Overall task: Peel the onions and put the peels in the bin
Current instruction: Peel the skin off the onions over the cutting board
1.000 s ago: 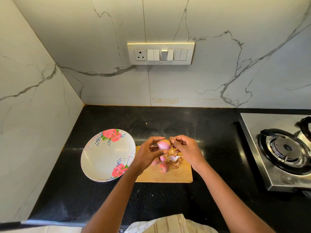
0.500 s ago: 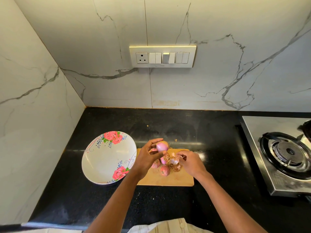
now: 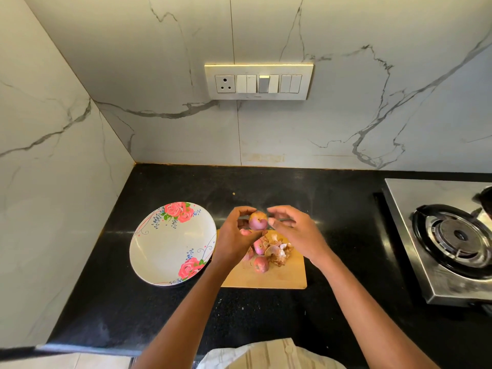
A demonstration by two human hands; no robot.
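A person stood at a black kitchen counter with a small onion raised above the far edge of a wooden cutting board. The left hand gripped the onion from the left side, thumb and fingers curled round it. The onion's tip appeared to point up and away, a patch of papery skin on its top and glossy purple flesh showing below.

The right hand hovered just to the right of the onion, nearly touching it, its fingers bent loosely inward and holding nothing that could be made out. The onion lay directly left of those fingertips, so the right hand looked the one placed to pinch the remaining skin and pull it off, while the left held the bulb steady.

Both forearms reached in from the near edge and converged over the board. Below the hands, a few unpeeled onions and a heap of dry peels lay on the board. A flowered plate sat to the left. No bin was in view.
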